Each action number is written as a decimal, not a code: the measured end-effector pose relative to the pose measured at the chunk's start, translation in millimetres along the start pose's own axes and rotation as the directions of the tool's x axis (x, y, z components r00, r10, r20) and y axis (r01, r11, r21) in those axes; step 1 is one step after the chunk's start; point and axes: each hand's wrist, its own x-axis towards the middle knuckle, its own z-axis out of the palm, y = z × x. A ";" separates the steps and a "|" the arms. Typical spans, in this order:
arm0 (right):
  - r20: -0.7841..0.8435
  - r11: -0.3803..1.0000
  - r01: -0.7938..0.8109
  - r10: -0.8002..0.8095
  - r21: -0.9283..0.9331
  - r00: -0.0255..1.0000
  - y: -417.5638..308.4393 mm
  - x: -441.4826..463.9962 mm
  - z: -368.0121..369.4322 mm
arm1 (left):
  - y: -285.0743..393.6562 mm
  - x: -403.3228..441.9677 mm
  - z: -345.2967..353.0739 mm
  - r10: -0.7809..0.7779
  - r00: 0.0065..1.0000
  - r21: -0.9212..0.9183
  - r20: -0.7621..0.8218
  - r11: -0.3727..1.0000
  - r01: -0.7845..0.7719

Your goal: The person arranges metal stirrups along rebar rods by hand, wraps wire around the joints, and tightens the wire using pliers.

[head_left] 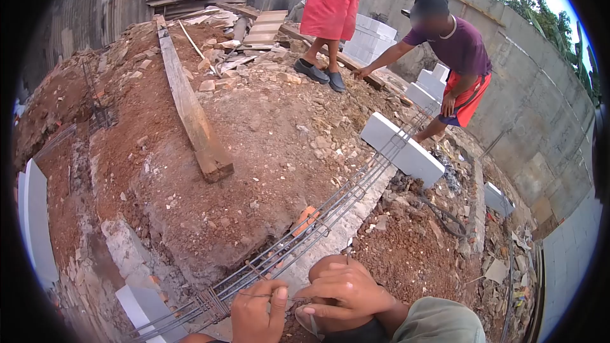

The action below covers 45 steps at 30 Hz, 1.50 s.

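Note:
At the bottom centre of the head view, my left hand (257,313) pinches a thin dark wire (254,295). My right hand (343,293) is just to its right, fingers curled and pressed together, with the wire's other part running toward its fingertips. A long cage of steel bars (311,232) with wire stirrups runs diagonally beneath and beyond my hands, from the lower left to the upper right. Close to my left hand, several turns of stirrup wire (213,303) bunch around the bars. The cage lies along a concrete strip (346,222).
One person in red shorts (330,6) stands on the dirt mound; another in a purple shirt (459,47) bends near the cage's far end. A white block (403,149) lies across the strip, another (149,314) at lower left. A wooden beam (190,105) rests on the mound.

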 end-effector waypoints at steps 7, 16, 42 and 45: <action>-0.008 1.000 0.009 -0.009 -0.002 1.000 -1.2 0.5 1.0 | -1.2 -0.8 -1.1 0.011 1.000 0.020 -0.005 1.000 -0.011; -0.004 1.000 0.006 -0.006 -0.018 1.000 -2.0 -0.3 0.8 | -1.8 -0.7 -0.2 0.046 0.999 0.012 -0.013 0.999 -0.046; 0.025 0.999 -0.005 0.006 -0.033 1.000 1.4 2.1 2.3 | -1.0 -2.8 -5.1 0.004 1.000 0.042 0.013 0.999 -0.005; 0.025 1.000 -0.011 0.012 -0.014 1.000 -0.7 3.2 1.4 | 0.5 -2.3 -6.2 0.008 1.000 0.039 0.004 0.999 -0.008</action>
